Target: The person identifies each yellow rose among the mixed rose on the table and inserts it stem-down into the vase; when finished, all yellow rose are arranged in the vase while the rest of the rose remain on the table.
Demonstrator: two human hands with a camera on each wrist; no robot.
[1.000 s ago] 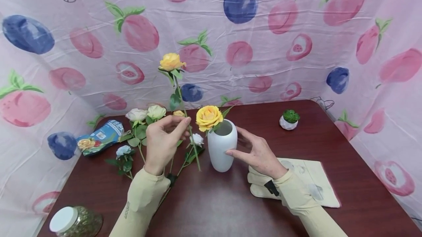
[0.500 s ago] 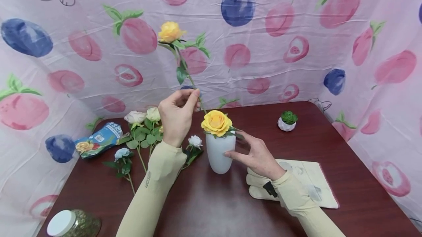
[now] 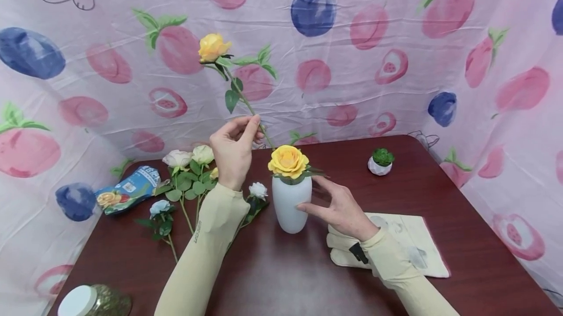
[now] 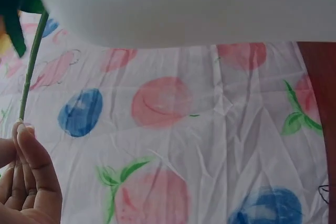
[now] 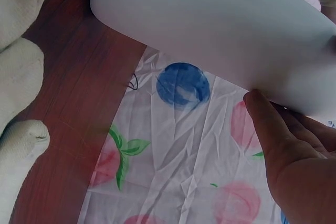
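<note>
My left hand [image 3: 233,152] pinches the green stem of a long yellow rose [image 3: 214,47], its bloom raised up and to the left. The stem slants down toward the mouth of a white vase [image 3: 291,206]; its lower end is hidden behind another yellow rose [image 3: 288,161], whose bloom rests over the rim. The vase stands upright on the table. My right hand [image 3: 340,208] holds the vase's right side, thumb in front and fingers behind. In the right wrist view, the thumb [image 5: 262,119] touches the vase wall [image 5: 210,30].
Left of the vase lie white roses [image 3: 178,158], a pale blue flower [image 3: 161,208] and a small white flower [image 3: 258,190]. A blue pouch [image 3: 132,189] and a white-lidded jar [image 3: 79,300] are farther left. Cream gloves [image 3: 411,245] and a potted succulent [image 3: 381,161] are on the right.
My left hand has risen and moved right, bringing the rose stem over to the vase. The other yellow rose has shifted from the left rim to over the vase mouth. My right hand stays at the vase.
</note>
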